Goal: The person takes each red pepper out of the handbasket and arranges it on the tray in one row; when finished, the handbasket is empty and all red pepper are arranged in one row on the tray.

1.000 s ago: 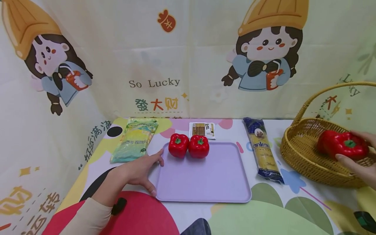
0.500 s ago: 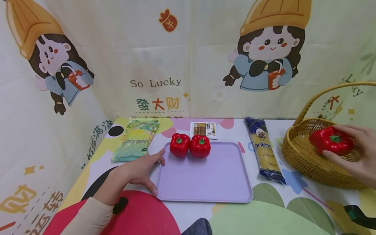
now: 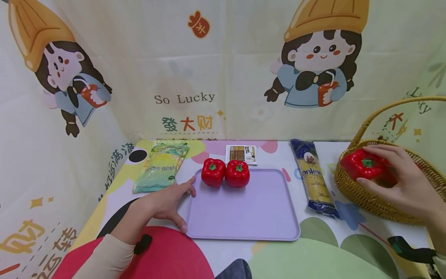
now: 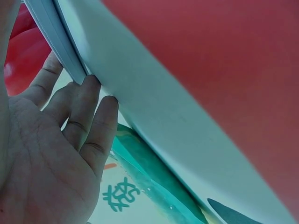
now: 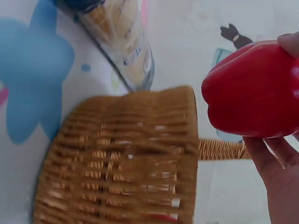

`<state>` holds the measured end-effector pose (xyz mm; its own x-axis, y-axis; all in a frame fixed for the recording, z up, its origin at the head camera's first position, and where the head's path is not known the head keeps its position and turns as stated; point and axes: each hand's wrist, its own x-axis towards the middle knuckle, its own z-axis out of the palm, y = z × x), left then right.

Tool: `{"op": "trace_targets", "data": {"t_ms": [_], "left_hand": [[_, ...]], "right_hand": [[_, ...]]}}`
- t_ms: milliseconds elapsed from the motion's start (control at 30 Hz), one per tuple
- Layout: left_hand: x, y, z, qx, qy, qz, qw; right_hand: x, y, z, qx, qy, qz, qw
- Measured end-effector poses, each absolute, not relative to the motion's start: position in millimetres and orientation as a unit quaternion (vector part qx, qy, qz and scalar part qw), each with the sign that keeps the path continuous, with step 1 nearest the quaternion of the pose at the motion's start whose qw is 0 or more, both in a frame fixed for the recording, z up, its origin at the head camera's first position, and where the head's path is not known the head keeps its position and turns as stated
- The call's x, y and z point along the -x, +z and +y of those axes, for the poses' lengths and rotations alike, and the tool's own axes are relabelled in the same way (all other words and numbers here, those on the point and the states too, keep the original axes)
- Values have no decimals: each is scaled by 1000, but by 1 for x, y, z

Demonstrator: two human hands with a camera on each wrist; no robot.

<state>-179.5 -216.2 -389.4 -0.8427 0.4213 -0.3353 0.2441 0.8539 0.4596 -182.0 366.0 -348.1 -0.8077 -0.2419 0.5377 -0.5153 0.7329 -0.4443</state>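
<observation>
My right hand grips a red bell pepper around its sides, above the left part of the wicker basket. The right wrist view shows this pepper raised past the basket's rim, thumb on one side and fingers on the other. Bits of red show inside the basket, mostly hidden. On the left, my left hand touches the left edge of the lilac tray with thumb and fingertips, fingers fairly straight. Two more red bell peppers, one left and one right, stand side by side at the tray's back left.
A blue and yellow pasta packet lies between tray and basket. Behind the tray is a small flat food pack. A green and yellow bag lies at back left. The basket's tall handle arches at the right; a printed cloth hangs behind.
My right hand has carried the bell pepper leftward from the right side of the basket to above its left rim. The left hand and the tray stay in place.
</observation>
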Motion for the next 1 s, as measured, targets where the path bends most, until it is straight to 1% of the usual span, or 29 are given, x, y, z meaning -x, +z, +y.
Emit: {"op": "trace_targets", "data": {"t_ms": [267, 600, 767, 1000], "left_hand": [[179, -391, -217, -166, 201, 939, 223], [179, -390, -217, -169, 201, 940, 219], [179, -389, -217, -174, 203, 939, 218], [179, -388, -216, -176, 207, 937, 218]], "right_hand": [[188, -343, 342, -259, 295, -893, 222], [193, -347, 317, -312, 310, -873, 211], [195, -350, 310, -319, 310, -872, 206], [197, -353, 298, -314, 313, -877, 186]]}}
